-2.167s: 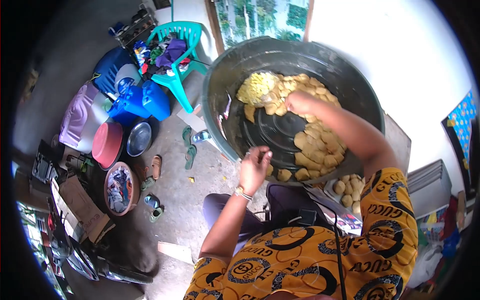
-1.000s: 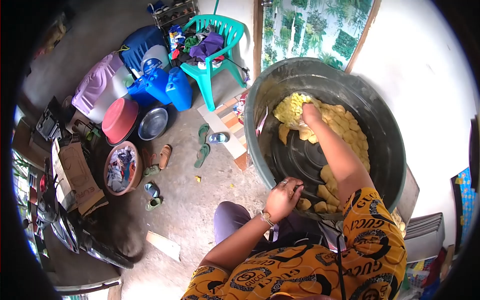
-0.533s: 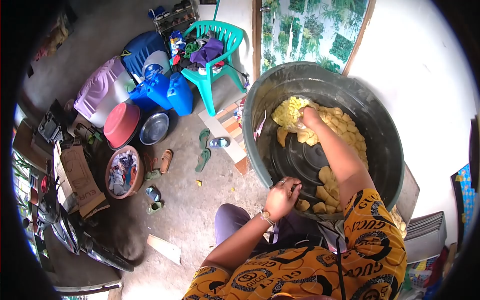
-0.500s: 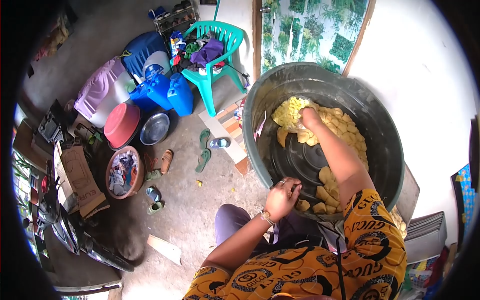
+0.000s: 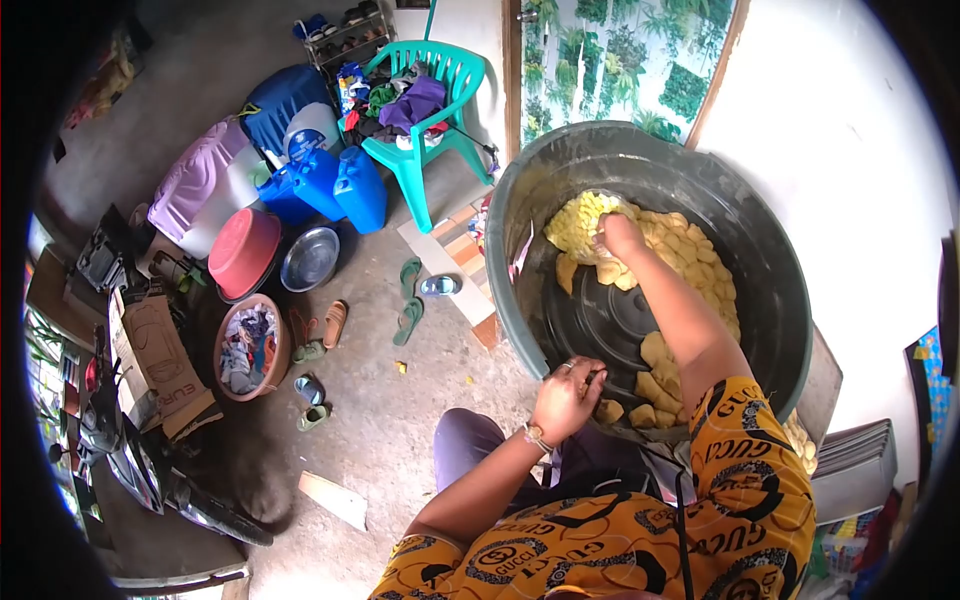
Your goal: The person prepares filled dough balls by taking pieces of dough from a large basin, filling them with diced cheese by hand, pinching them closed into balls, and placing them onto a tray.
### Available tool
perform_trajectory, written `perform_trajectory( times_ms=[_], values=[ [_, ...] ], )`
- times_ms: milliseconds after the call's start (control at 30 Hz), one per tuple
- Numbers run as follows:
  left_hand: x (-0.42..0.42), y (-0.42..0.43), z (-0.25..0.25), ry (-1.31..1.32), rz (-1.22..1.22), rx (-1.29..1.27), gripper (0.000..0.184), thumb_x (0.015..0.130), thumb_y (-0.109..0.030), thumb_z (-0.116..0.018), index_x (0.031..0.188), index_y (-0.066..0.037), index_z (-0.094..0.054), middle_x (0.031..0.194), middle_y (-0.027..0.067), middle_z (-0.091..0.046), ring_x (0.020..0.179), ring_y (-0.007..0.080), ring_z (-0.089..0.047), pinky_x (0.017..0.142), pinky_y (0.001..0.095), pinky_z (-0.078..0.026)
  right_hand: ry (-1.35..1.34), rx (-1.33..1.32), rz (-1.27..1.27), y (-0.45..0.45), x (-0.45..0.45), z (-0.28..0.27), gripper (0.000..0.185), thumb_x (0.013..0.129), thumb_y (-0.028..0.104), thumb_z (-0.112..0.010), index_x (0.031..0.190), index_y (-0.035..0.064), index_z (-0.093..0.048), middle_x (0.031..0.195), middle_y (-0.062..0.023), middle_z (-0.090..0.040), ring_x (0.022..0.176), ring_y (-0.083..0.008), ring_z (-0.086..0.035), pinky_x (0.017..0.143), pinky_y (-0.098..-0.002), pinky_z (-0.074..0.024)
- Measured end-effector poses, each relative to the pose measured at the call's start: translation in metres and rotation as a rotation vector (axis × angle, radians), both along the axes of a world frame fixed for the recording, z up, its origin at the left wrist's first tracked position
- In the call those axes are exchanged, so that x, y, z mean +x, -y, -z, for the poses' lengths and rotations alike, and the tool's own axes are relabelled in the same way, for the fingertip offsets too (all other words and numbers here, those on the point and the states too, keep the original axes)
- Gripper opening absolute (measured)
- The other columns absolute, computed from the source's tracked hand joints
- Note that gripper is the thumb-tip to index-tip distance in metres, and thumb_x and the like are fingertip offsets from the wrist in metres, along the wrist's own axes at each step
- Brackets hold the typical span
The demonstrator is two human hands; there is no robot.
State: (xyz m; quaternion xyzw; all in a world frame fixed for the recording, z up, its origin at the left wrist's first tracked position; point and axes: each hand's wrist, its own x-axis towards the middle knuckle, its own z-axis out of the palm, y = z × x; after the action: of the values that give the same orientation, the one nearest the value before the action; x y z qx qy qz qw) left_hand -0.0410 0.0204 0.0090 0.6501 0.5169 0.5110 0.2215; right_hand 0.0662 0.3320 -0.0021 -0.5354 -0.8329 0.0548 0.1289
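A large dark-green plastic tub (image 5: 780,235) stands before me. Tan, rounded lumps (image 5: 695,262) lie along its far and right side, and more rest near the front. At the back, small yellow chunks (image 5: 578,226) are heaped, apparently in clear plastic. My right hand (image 5: 620,237) reaches down to the edge of this heap, its fingers bent together; what they hold is hidden. At the near left rim is my left hand (image 5: 566,398), closed with thumb and fingers together. I cannot make out what is between them.
To the left are a green chair (image 5: 440,75) piled with clothes, blue jerrycans (image 5: 360,188), a red basin (image 5: 243,248), a metal basin (image 5: 311,258) and a laundry tub (image 5: 283,355). Slippers (image 5: 408,320) lie on the floor. A motorcycle (image 5: 140,465) stands at lower left.
My right hand has shifted very slightly at the yellow heap. My left hand stays at the rim, and the whole view has moved a little.
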Motion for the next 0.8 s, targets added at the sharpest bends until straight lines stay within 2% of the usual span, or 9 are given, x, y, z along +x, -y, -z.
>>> perform_trajectory(
  times_ms=[100, 233, 267, 367, 467, 500, 567, 667, 800],
  values=[
    [0.0, 0.0, 0.0, 0.004, -0.001, -0.007, 0.012, 0.083, -0.01, -0.063, 0.092, -0.001, -0.062, 0.086, 0.0131, -0.063, 0.076, 0.0298, -0.062, 0.065, 0.0346, -0.05, -0.143, -0.106, 0.127, -0.008, 0.0, -0.015, 0.026, 0.075, 0.029, -0.071, 0.077, 0.0037, -0.064, 0.076, -0.0138, -0.065, 0.076, -0.0333, -0.063, 0.07, -0.0392, -0.049],
    [0.0, 0.0, -0.001, -0.005, -0.004, 0.003, 0.012, 0.083, -0.01, -0.063, 0.092, -0.002, -0.062, 0.086, 0.0131, -0.063, 0.076, 0.0297, -0.062, 0.065, 0.0343, -0.05, -0.629, -0.118, 0.047, -0.042, 0.009, 0.016, 0.018, 0.075, 0.017, -0.071, 0.084, 0.0025, -0.067, 0.074, -0.0132, -0.066, 0.064, -0.0251, -0.063, 0.065, -0.0352, -0.05],
    [0.0, 0.0, 0.0, -0.006, -0.004, 0.003, 0.012, 0.083, -0.01, -0.063, 0.092, -0.002, -0.062, 0.087, 0.0131, -0.063, 0.076, 0.0298, -0.063, 0.065, 0.0342, -0.05, -0.698, -0.338, 0.1, -0.032, 0.006, 0.006, 0.019, 0.075, 0.01, -0.068, 0.093, 0.0042, -0.067, 0.081, -0.0133, -0.067, 0.068, -0.0223, -0.065, 0.065, -0.0329, -0.0506],
    [0.0, -0.002, 0.0, -0.011, -0.005, 0.009, 0.012, 0.083, -0.01, -0.063, 0.092, -0.002, -0.062, 0.087, 0.0131, -0.064, 0.076, 0.0298, -0.063, 0.065, 0.0342, -0.05, -0.503, -0.384, -0.179, -0.004, -0.011, -0.005, 0.023, 0.077, 0.011, -0.064, 0.099, 0.0062, -0.066, 0.09, -0.0143, -0.067, 0.075, -0.0267, -0.066, 0.068, -0.0349, -0.0511],
    [0.0, -0.001, 0.0, -0.019, -0.011, 0.005, 0.012, 0.083, -0.01, -0.063, 0.091, -0.002, -0.062, 0.087, 0.0132, -0.064, 0.077, 0.0299, -0.063, 0.066, 0.0346, -0.05, 0.007, -0.234, -0.436, 0.039, -0.028, -0.015, 0.027, 0.076, 0.01, -0.063, 0.103, 0.0062, -0.065, 0.097, -0.0152, -0.066, 0.081, -0.0298, -0.066, 0.072, -0.0383, -0.051],
    [0.001, -0.001, -0.001, -0.023, -0.017, -0.004, 0.012, 0.083, -0.01, -0.063, 0.091, -0.002, -0.062, 0.087, 0.0132, -0.064, 0.077, 0.03, -0.063, 0.066, 0.0348, -0.05, 0.195, -0.118, -0.4, 0.056, -0.032, -0.016, 0.024, 0.077, 0.014, -0.058, 0.099, 0.005, -0.066, 0.095, -0.0155, -0.066, 0.083, -0.0317, -0.065, 0.076, -0.0403, -0.0502],
    [0.003, 0.0, -0.001, -0.023, -0.018, -0.025, 0.012, 0.083, -0.01, -0.063, 0.091, -0.002, -0.062, 0.087, 0.0131, -0.064, 0.078, 0.0302, -0.063, 0.067, 0.0351, -0.05, 0.403, -0.158, -0.247, 0.063, -0.046, -0.002, 0.023, 0.08, 0.017, -0.052, 0.093, 0.0055, -0.067, 0.091, -0.0156, -0.067, 0.081, -0.0318, -0.065, 0.072, -0.0399, -0.0508],
    [0.001, 0.001, -0.002, -0.026, -0.013, -0.032, 0.012, 0.082, -0.01, -0.063, 0.091, -0.002, -0.062, 0.086, 0.0131, -0.064, 0.078, 0.0307, -0.063, 0.067, 0.0354, -0.05, 0.436, -0.041, -0.279, 0.066, -0.055, 0.027, 0.027, 0.084, 0.022, -0.046, 0.087, 0.0062, -0.068, 0.087, -0.0155, -0.067, 0.08, -0.0316, -0.066, 0.068, -0.04, -0.0514],
    [-0.001, 0.002, 0.004, -0.043, -0.027, -0.021, 0.012, 0.083, -0.011, -0.062, 0.091, -0.002, -0.062, 0.086, 0.0135, -0.064, 0.078, 0.0309, -0.063, 0.067, 0.0357, -0.05, 0.432, -0.085, -0.317, 0.067, -0.053, 0.027, 0.027, 0.085, 0.025, -0.049, 0.097, 0.0091, -0.067, 0.086, -0.0163, -0.067, 0.079, -0.031, -0.066, 0.067, -0.0412, -0.0512]
  ],
)
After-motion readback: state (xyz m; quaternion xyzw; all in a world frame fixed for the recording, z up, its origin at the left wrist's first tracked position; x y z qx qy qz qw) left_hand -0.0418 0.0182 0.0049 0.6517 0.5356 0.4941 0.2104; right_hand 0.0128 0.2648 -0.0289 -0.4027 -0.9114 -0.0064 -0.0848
